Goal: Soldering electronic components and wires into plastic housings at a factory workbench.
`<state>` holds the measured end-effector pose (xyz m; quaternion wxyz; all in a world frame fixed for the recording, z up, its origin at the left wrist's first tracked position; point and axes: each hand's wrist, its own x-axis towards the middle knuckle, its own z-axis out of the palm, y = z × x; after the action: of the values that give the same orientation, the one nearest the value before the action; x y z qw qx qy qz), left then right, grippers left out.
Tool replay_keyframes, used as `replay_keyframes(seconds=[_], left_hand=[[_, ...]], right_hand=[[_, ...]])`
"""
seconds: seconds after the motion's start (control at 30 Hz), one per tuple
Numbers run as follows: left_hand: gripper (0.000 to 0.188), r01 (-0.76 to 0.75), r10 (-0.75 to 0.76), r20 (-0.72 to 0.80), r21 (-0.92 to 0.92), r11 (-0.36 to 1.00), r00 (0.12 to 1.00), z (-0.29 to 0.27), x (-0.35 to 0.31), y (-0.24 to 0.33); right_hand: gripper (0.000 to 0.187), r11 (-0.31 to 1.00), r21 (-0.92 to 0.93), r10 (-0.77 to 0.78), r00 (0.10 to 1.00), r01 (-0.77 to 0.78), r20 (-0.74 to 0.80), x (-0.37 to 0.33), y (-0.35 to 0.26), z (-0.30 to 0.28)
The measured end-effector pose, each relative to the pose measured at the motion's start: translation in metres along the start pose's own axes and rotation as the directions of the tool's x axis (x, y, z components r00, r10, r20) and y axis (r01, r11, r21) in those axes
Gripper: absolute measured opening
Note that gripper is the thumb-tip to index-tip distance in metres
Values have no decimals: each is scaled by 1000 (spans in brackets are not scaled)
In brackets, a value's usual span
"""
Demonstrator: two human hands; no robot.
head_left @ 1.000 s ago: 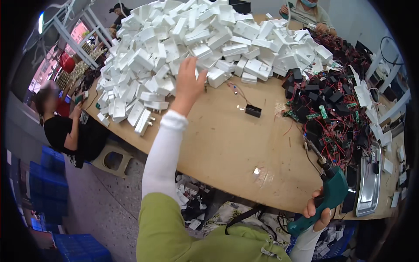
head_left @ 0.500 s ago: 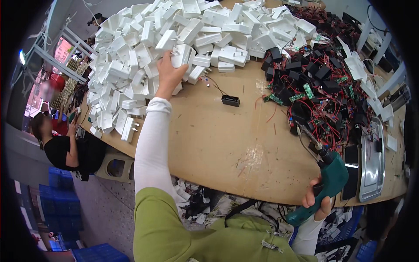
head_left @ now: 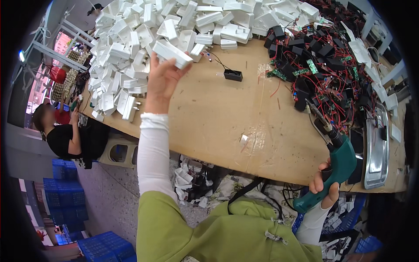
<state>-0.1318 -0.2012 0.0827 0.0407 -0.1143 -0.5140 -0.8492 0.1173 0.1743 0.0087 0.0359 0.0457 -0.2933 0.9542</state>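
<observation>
My left hand (head_left: 160, 85) is raised at the near edge of a large heap of white plastic plug housings (head_left: 124, 50). A single white plug housing (head_left: 171, 53) is gripped between its thumb and fingers. At the right of the table's front edge, my right hand (head_left: 323, 185) is wrapped round the handle of a green soldering gun (head_left: 342, 162). The gun's metal tip points up and left, toward a tangle of red wires, black boxes and green circuit boards (head_left: 312, 67). One small black box (head_left: 233, 76) with thin wires lies apart on the brown tabletop.
A metal tray (head_left: 376, 153) stands at the right end of the table (head_left: 205, 131). To the left, a person in black (head_left: 65, 139) sits by a beige stool (head_left: 118, 153). Blue crates (head_left: 65, 196) are stacked on the floor at the lower left.
My left hand has come back from the heap toward me with a white plug housing in it. The soldering gun in my right hand appears slightly farther right. The whole view has shifted a little.
</observation>
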Motion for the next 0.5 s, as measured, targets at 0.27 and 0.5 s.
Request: replay_keyframes(seconds=[0.27,0.5], left_hand=[[75,4,-22,108,166,986,994,94,-101,-83],[68,-132,-55,291,584,801,955,102,-120,-110]], right_hand=[[68,998,-13,-54,998,54,-34,-8,-3,5],[68,998,18,-62,998,62,-14,-13,-5,8]])
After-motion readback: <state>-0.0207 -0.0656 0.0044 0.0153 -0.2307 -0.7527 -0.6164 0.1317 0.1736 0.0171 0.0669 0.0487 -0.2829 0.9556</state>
